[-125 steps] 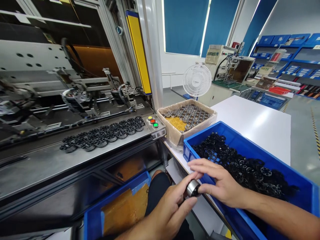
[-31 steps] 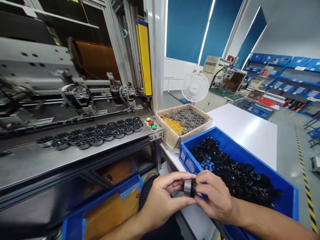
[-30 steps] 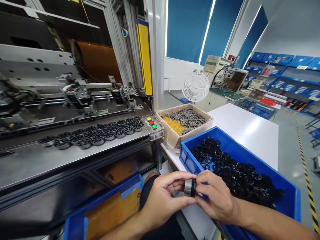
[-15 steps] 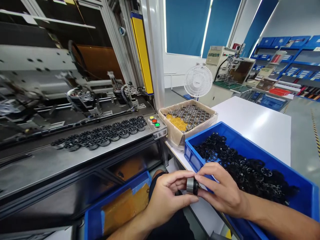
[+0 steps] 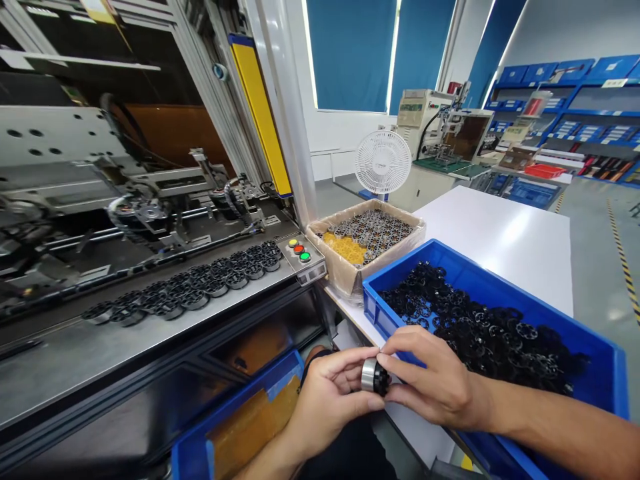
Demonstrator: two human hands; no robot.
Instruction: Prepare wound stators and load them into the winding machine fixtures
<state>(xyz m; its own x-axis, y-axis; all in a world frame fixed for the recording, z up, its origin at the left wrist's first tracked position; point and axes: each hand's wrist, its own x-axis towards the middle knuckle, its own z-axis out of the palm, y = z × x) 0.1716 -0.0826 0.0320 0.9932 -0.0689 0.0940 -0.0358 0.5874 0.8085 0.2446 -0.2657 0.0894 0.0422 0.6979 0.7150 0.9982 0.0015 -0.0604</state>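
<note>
Between both hands is a short silver metal ring [image 5: 368, 375] with a black plastic piece [image 5: 381, 381] at its right side. My left hand [image 5: 325, 400] is closed around the ring, fingertips above and thumb below. From the right, my right hand [image 5: 435, 383] pinches at the black piece with thumb and fingers; its exact contact is partly hidden. Just beyond my right hand, a blue bin [image 5: 400, 267] holds a heap of loose black plastic parts [image 5: 475, 327]. Rows of similar black-and-silver rings [image 5: 195, 283] stand on the machine's metal ledge [image 5: 60, 360] to the left.
A plastic-lined cardboard box [image 5: 345, 270] with grey and yellow parts sits behind the blue bin. A button panel [image 5: 303, 257] ends the ledge. Behind are a white fan [image 5: 383, 162] and a white table [image 5: 505, 233]. Another blue bin [image 5: 193, 460] lies low at the left.
The view has shifted slightly, so the machine and boxes appear further left. The ring has turned a little, showing more of its black face. Both hands keep their hold.
</note>
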